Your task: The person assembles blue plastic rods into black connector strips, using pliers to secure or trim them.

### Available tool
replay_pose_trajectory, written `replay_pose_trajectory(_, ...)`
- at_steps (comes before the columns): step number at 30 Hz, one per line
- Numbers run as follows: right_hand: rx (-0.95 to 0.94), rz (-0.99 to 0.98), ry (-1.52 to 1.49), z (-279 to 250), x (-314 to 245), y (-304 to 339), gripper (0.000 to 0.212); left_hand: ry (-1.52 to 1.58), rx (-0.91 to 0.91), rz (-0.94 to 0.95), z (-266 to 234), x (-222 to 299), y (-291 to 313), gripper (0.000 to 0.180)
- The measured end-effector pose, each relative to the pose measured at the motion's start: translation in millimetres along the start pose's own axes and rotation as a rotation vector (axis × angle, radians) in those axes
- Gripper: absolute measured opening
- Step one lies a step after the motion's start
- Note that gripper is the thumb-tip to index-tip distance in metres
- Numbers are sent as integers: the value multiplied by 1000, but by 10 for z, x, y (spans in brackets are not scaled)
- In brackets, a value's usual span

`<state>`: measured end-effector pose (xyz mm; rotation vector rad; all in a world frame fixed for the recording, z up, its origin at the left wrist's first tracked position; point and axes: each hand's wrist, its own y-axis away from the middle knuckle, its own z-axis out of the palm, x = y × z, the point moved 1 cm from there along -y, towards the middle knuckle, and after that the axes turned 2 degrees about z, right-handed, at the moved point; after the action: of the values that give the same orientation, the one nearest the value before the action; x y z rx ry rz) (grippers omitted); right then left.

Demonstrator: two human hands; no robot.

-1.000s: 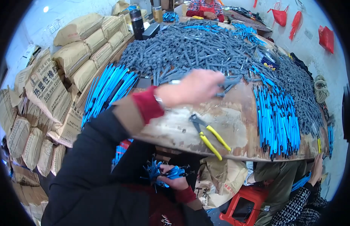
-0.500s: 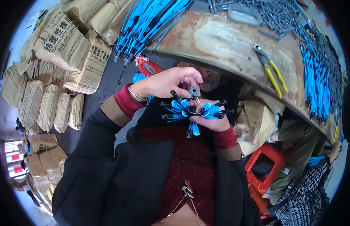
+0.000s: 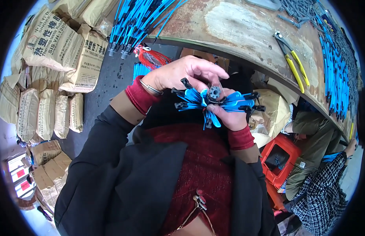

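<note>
My right hand (image 3: 230, 118) is closed around the middle of a bundle of blue strips (image 3: 229, 103) with black ends, its thumb pressed on the centre. The strips fan out to both sides and downward. A round grey hub (image 3: 214, 93) with holes sits at the bundle's upper middle. Above it, my left hand (image 3: 186, 74) curves over with bent fingers, its thumb against the hub's side and the nearby strips. A thin wire or thread runs up from the hub toward the left fingers. The left fingertips are partly hidden behind the hub.
A wooden table (image 3: 245, 49) beyond my hands bears pliers with yellow handles (image 3: 296, 70), blue rods (image 3: 333, 74) and grey parts (image 3: 302, 10). More blue rods (image 3: 139, 23) overhang its left end. Paper sacks (image 3: 48, 43) pile up at left. A red stool (image 3: 282, 161) and a co-worker's sleeve (image 3: 322, 196) are at right.
The grey hub has come down from above the bundle to its upper middle. Both hands and the bundle have shifted slightly right, and the left fingers reach farther over it.
</note>
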<state>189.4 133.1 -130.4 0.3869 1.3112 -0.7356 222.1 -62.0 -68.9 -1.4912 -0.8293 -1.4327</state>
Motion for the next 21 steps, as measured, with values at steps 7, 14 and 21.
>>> replay_pose_trajectory(7, -56, 114, 173, -57, -42, -96, 26, -127, -57, -8, -110, 35, -133, 49)
replay_pose_trajectory(14, 40, 205, 42, -18, -67, -88, 34, -259, -109, 159, -194, 5, -140, 39)
replay_pose_trajectory(21, 56, 198, 33, -22, -68, -143, 38, -173, -119, 106, -213, 14, -159, 32)
